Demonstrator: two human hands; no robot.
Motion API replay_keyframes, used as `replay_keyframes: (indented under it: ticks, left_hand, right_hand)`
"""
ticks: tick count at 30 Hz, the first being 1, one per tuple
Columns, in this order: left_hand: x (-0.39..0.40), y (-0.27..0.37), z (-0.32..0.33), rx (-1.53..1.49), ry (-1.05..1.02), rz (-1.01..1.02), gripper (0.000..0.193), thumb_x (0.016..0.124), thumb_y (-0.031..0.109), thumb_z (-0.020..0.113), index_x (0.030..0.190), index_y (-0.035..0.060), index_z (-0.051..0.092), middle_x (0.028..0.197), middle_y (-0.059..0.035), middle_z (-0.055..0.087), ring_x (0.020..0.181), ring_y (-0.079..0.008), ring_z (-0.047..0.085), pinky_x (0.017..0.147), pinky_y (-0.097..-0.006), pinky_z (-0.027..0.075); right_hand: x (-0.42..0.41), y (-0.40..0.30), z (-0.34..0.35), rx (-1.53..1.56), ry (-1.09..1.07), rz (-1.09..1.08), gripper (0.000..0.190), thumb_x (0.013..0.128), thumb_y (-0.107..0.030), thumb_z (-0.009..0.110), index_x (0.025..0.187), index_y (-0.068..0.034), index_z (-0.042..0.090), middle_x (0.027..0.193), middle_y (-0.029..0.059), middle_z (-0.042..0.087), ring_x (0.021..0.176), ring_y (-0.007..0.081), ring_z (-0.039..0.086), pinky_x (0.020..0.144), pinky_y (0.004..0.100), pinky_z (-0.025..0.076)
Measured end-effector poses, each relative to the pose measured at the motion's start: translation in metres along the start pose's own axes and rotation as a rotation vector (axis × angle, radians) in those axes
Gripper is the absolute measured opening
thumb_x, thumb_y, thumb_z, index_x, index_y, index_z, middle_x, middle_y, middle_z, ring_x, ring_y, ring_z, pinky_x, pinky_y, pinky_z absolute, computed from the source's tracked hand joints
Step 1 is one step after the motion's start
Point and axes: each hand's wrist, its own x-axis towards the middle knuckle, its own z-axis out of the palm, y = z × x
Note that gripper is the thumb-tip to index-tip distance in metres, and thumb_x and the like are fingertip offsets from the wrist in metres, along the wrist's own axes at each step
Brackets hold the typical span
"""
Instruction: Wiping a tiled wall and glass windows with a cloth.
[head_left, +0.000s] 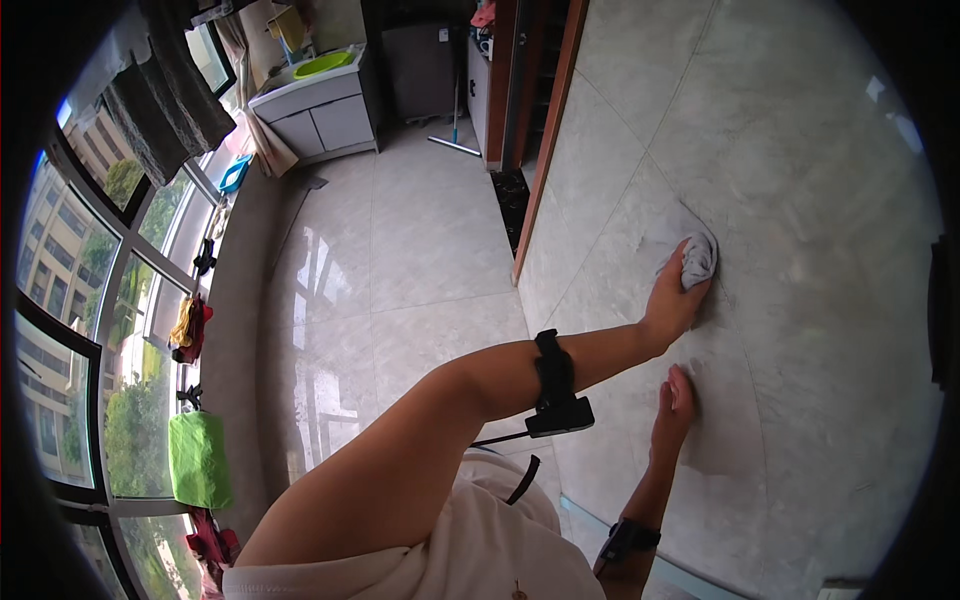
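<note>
My left hand (679, 300) reaches across to a grey tiled wall (810, 285) on the right. Its fingers are closed around a bunched light-grey cloth (699, 259), which lies against the tile; part of the cloth is hidden under the hand. Nearer to my body, my right hand (675, 409) is held up beside the same wall, its fingers pointing away from me. Nothing shows in it, and whether it touches the tile is hard to tell. Both arms wear black straps, the left one carrying a small black box (561, 418).
A wooden door frame (551, 135) ends the wall. Further off are a floor squeegee (454, 145) and a sink cabinet (319, 124) with a green basin (324, 65). Along the left, a window sill carries a green cloth (199, 459). Dark trousers (161, 112) hang above.
</note>
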Motion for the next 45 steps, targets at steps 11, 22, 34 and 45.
replay_keyframes:
  ticks: [11, 22, 34, 45]
  left_hand:
    - [-0.079, -0.011, -0.05, 0.069, -0.705, -0.581, 0.061, 0.091, 0.026, 0.067, 0.145, 0.008, 0.042, 0.132, -0.0091, 0.056, 0.12, -0.02, 0.054, 0.101, -0.032, 0.045]
    - [-0.084, -0.012, -0.092, -0.192, -0.582, -0.669, 0.062, 0.096, 0.034, 0.063, 0.143, 0.0017, 0.04, 0.133, -0.0117, 0.055, 0.122, -0.0225, 0.053, 0.104, -0.0341, 0.044]
    - [0.015, 0.008, -0.039, -0.04, -0.165, 0.038, 0.071, 0.095, 0.012, 0.059, 0.156, 0.0202, 0.023, 0.152, -0.0125, 0.036, 0.136, -0.0281, 0.04, 0.108, -0.0386, 0.038]
    - [-0.029, 0.011, -0.038, -0.042, -0.743, -0.398, 0.065, 0.085, 0.01, 0.061, 0.147, 0.0129, 0.041, 0.14, -0.0198, 0.048, 0.129, -0.0327, 0.047, 0.104, -0.0363, 0.041]
  right_hand:
    - [-0.019, -0.031, -0.042, -0.121, -0.642, 0.107, 0.02, 0.092, -0.013, 0.065, 0.096, 0.007, 0.067, 0.091, 0.0071, 0.069, 0.085, 0.0125, 0.061, 0.079, 0.0288, 0.047]
    - [-0.024, -0.009, -0.004, 0.643, -0.452, 0.233, 0.048, 0.102, -0.035, 0.053, 0.119, 0.009, 0.055, 0.118, 0.0161, 0.062, 0.109, 0.0253, 0.061, 0.1, 0.0391, 0.046]
    - [0.01, -0.005, 0.027, 0.216, -0.251, 0.371, 0.043, 0.1, -0.034, 0.052, 0.129, -0.003, 0.057, 0.118, 0.0101, 0.063, 0.11, 0.0193, 0.06, 0.103, 0.0352, 0.041]
    - [0.04, 0.014, 0.113, 0.232, -0.345, 0.452, 0.041, 0.1, -0.032, 0.055, 0.123, 0.001, 0.062, 0.112, 0.012, 0.066, 0.112, 0.0193, 0.06, 0.105, 0.0346, 0.04]
